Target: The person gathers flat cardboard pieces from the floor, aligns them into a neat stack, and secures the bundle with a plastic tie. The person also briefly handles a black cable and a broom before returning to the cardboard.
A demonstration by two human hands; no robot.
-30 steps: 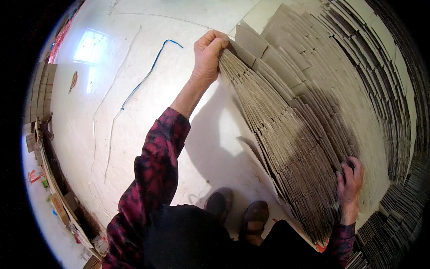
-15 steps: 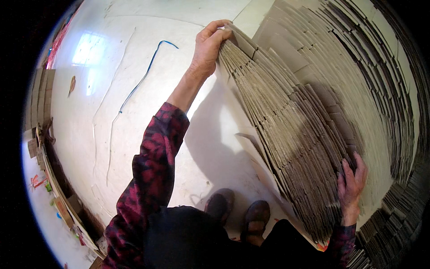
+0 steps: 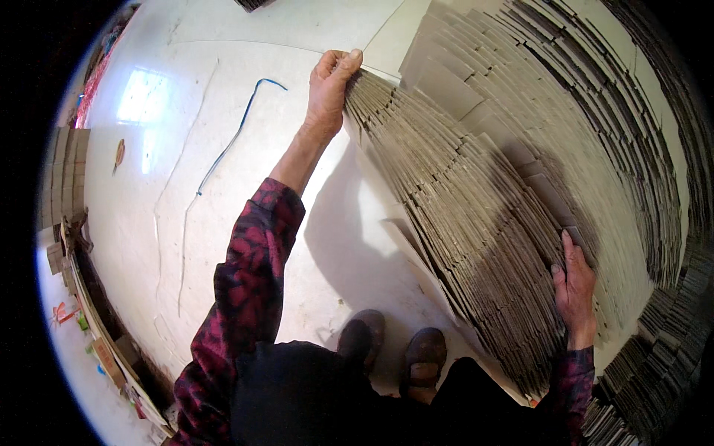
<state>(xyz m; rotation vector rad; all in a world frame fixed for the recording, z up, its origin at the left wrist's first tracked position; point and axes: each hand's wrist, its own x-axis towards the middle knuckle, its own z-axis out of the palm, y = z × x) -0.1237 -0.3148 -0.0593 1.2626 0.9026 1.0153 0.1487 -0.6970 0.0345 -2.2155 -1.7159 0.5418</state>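
A thick fanned stack of flattened cardboard pieces (image 3: 454, 215) slants from the upper middle down to the lower right. Its far, narrow end is in my left hand (image 3: 329, 93), with the fingers curled round the edges and the thumb on top. At the near right side, my right hand (image 3: 574, 293) grips the stack's edge, thumb and forefinger spread in a V against the sheets; its other fingers are partly hidden. Loose pale flaps jut from the stack's left side.
More layered cardboard (image 3: 520, 89) spreads beyond the stack, with darker rows (image 3: 632, 141) curving along the right. A blue cord (image 3: 236, 137) and a thin white string (image 3: 178, 163) lie on the pale floor. Cardboard boxes (image 3: 68, 175) stand at the left rim. My shoes (image 3: 425, 353) are below.
Both hands have shifted slightly left with the stack, and its far end has come a little nearer. The left thumb now points up over the edge. A dark object has entered at the top.
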